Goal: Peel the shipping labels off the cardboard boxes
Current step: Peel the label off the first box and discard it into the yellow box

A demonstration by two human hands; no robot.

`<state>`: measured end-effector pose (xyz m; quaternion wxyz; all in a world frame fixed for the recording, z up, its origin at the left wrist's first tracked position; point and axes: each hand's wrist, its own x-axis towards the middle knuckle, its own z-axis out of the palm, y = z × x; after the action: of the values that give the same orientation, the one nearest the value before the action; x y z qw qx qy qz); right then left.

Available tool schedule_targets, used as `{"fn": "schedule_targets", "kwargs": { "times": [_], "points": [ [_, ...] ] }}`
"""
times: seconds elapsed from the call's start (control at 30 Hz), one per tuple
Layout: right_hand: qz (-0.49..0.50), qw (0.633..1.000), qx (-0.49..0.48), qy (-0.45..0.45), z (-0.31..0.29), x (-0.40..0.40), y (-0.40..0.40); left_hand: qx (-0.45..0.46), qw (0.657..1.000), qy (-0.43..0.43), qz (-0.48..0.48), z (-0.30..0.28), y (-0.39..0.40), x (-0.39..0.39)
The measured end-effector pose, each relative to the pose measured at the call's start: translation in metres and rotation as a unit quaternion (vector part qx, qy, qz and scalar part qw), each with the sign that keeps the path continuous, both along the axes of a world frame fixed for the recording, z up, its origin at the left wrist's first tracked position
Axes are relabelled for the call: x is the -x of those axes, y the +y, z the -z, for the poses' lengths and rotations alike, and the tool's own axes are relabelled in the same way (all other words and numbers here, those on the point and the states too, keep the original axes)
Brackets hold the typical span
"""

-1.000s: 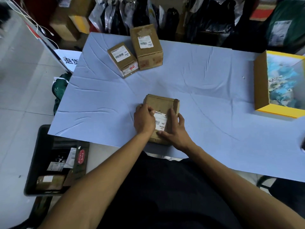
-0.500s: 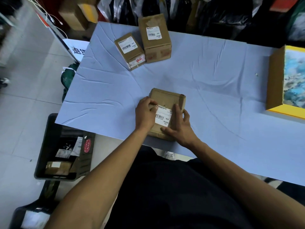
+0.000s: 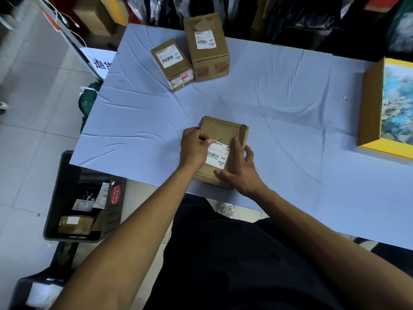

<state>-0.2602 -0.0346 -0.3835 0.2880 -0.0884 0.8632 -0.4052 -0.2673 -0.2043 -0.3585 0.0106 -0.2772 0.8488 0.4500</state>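
Cardboard box point(image 3: 223, 135) is lying flat near the front edge of the desk point(image 3: 290, 113), with a white shipping label point(image 3: 216, 155) on its top face. The left hand point(image 3: 194, 147) is pinching the label's upper left corner, fingers point(image 3: 204, 138) curled tight on it. The right hand point(image 3: 240, 170) is pressing flat on the box beside the label, fingers spread wide and gripping nothing. Two more labelled boxes, a smaller box point(image 3: 172, 64) and a taller box point(image 3: 206, 47), are standing just beside each other at the far side of the desk.
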Motion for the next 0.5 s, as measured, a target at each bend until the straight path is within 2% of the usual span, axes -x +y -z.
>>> {"fn": "schedule_targets", "kwargs": {
  "times": [0.33,0.5],
  "points": [
    [-0.003,1.000,0.007,-0.007,-0.0005,0.0005,0.0017,-0.031,0.999,0.006,-0.002,0.0064,-0.0057,0.0010],
    [-0.005,1.000,0.002,-0.008,-0.0015,0.0008,0.0017,-0.100,0.994,0.001,-0.036,-0.0022,-0.0053,0.0027]
  ]
}}
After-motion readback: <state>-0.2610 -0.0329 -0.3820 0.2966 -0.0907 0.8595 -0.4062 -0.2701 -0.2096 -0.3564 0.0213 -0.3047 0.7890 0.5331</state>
